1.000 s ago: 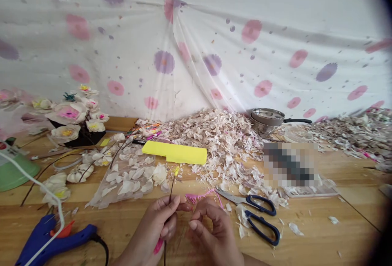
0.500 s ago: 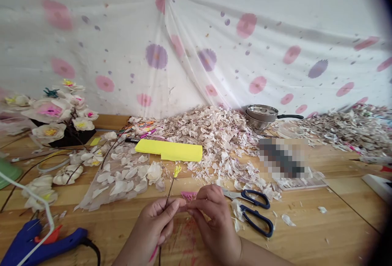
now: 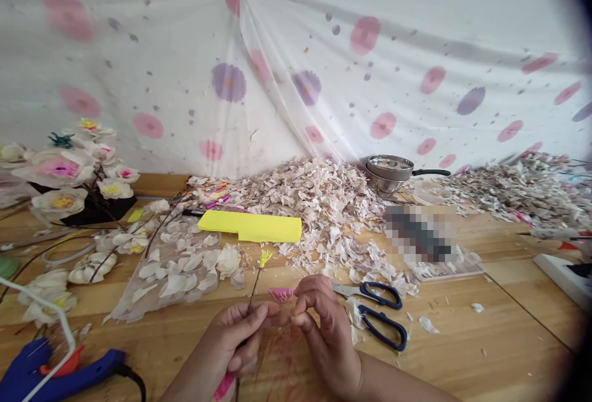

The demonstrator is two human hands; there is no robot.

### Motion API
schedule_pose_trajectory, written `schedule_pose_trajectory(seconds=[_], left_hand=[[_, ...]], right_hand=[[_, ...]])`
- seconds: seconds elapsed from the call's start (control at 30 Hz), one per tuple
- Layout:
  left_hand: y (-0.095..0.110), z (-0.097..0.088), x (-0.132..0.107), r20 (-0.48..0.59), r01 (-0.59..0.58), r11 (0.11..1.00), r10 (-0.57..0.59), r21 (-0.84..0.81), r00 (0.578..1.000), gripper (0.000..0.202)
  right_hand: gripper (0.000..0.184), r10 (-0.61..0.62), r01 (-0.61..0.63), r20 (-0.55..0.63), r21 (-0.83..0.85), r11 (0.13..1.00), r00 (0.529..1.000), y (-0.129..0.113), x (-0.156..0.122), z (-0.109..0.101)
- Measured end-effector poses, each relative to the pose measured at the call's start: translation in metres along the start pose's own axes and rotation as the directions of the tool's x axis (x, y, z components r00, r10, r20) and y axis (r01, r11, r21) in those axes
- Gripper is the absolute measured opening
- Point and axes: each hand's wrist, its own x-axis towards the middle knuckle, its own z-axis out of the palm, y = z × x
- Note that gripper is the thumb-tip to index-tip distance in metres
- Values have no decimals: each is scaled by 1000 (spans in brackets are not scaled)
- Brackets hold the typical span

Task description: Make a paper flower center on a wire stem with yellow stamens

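My left hand [image 3: 243,334] is closed round a thin dark flower stem [image 3: 254,285], which stands nearly upright between thumb and fingers. The stem ends in a frilly yellow tuft [image 3: 265,258]. Something bright pink [image 3: 225,385] shows below the same hand, mostly hidden by it. My right hand [image 3: 326,328] has thumb and forefinger pinched together close to the left fingertips; what they hold, if anything, is too small to tell. Just beyond the fingers lies a pink fringed piece [image 3: 282,294]. Scissors [image 3: 382,312] with dark blue handles lie beside my right hand.
A yellow paper roll [image 3: 252,227] lies ahead, before a heap of pale petals [image 3: 309,195]. Loose petals rest on a clear sheet [image 3: 134,297]. A blue glue gun [image 3: 60,368] is front left, finished flowers [image 3: 65,171] behind it. A metal pan [image 3: 391,168] stands at the back.
My view has turned slightly to the right. The right thumb and forefinger have drawn into a tighter pinch. More of the pink thing below my left hand shows.
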Motion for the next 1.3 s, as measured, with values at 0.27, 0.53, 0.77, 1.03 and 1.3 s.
schedule_pose_trajectory(seconds=[0.27,0.53,0.77,1.03,1.3], left_hand=[[-4,1,1,38,64,996,-61,-63,997,39],[-9,-2,2,9,47,991,-46,-128,999,39],[-10,-4,1,112,91,986,-76,-138,991,38],[-12,-1,0,177,117,987,-96,-109,980,34],[-10,-2,2,27,85,980,-81,-179,996,45]], right_hand=[[17,-160,164,37,-194,967,986,5,5,0],[9,-303,319,100,-283,904,948,3,7,-3],[15,-356,388,162,-265,883,920,1,6,-6],[16,-152,157,55,-81,984,987,-2,-1,3],[21,-287,285,0,-112,952,958,-11,0,-4]])
